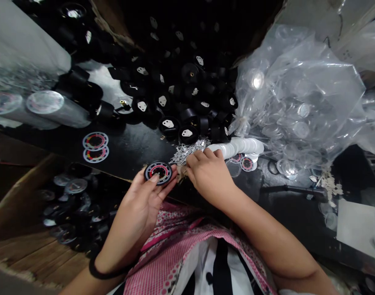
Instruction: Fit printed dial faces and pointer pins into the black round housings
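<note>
My left hand [146,194] holds a round black gauge [159,173], its dial facing up, with a red and pale ring of markings. The thumb lies over the dial's lower edge and the fingers support it from beneath. Just to the right, my right hand [207,174] has its fingers curled and pressed together at the near edge of a heap of thin silvery pointers [190,150]. What its fingertips hold, if anything, is hidden. A crumpled beige scrap [181,173] lies by those fingertips. Behind the right hand, clear round discs [239,146] lie in an overlapping row.
Black gauge housings [169,123] are piled at the back. Two printed dial faces [95,147] overlap on the left of the black table [135,145]. A clear bag [298,94] of transparent covers stands right, near a black tool [293,189]. A box below left holds several gauges [76,186].
</note>
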`<state>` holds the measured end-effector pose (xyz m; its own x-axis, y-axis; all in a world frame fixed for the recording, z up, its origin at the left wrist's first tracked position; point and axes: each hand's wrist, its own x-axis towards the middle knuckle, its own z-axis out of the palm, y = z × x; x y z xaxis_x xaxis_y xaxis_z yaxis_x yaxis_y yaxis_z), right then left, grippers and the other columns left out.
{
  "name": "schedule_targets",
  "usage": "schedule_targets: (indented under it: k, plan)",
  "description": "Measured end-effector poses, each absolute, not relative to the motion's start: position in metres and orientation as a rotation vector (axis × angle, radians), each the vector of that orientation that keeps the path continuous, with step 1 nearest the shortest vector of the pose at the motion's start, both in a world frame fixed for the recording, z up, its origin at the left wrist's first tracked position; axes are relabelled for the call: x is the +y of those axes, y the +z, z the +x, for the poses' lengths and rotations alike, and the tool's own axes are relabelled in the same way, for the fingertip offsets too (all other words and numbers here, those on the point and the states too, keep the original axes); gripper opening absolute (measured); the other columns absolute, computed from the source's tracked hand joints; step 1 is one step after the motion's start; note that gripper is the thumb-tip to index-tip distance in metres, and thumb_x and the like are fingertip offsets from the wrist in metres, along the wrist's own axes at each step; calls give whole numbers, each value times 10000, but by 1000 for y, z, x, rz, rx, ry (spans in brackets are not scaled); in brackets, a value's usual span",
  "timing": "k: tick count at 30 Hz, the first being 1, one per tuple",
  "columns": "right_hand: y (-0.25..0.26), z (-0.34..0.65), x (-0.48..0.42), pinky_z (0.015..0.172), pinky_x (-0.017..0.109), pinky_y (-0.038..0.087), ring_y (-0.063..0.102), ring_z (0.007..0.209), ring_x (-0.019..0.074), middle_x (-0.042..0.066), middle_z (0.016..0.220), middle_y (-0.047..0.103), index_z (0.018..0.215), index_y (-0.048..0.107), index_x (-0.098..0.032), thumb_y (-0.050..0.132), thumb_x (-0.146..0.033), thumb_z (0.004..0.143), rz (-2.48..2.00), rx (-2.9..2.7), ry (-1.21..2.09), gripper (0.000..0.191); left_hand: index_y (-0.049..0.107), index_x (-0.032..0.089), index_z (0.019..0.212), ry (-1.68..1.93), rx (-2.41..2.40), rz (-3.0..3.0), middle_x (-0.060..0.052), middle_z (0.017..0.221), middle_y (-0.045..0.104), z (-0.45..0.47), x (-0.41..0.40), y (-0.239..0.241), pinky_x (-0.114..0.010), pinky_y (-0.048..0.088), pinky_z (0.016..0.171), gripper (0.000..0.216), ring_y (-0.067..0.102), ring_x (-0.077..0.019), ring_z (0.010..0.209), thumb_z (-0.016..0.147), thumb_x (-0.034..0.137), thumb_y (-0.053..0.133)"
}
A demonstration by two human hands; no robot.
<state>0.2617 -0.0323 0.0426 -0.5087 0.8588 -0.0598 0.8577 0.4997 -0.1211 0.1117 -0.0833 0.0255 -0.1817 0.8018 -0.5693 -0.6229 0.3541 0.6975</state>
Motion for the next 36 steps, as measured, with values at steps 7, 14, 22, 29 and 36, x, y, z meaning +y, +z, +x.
schedule_targets:
  k: [7,14,22,29,36]
  plan:
    - [39,262,-29,784,427,376,617,935,294,95,953,721,956,643,-153,485,-244,992,-1580,-2700,320,185,682,215,1116,1358,1130,268,-82,1145,760,122,-94,23,-423,510,1080,199,675,-253,1186,920,232,650]
    - [39,274,-36,789,398,352,619,947,275,78,945,727,934,645,-174,479,-264,996,-1719,-2567,360,198,702,220,1028,1392,1145,312,-62,1093,763,123,-90,21,-439,530,1058,126,670,-252,1185,910,239,662]
    - [41,252,-30,777,416,377,649,900,295,122,952,719,957,643,-137,475,-219,989,-1710,-2622,336,190,653,240,1101,1343,1139,212,-58,1171,725,124,-93,21,-476,456,1117,224,643,-253,1219,879,243,686]
    - [44,268,-35,769,383,364,639,900,296,102,934,717,919,657,-154,598,-261,924,-1724,-2425,518,122,665,222,1029,1306,1042,269,-65,1161,714,136,-79,28,-456,470,1092,178,632,-263,1222,861,281,678]
    - [51,285,-46,770,382,361,602,882,275,85,897,691,858,656,-180,590,-270,957,-1675,-2342,460,149,683,233,1014,1301,970,270,-35,1112,748,137,-73,33,-457,466,1085,159,656,-249,1175,861,276,698]
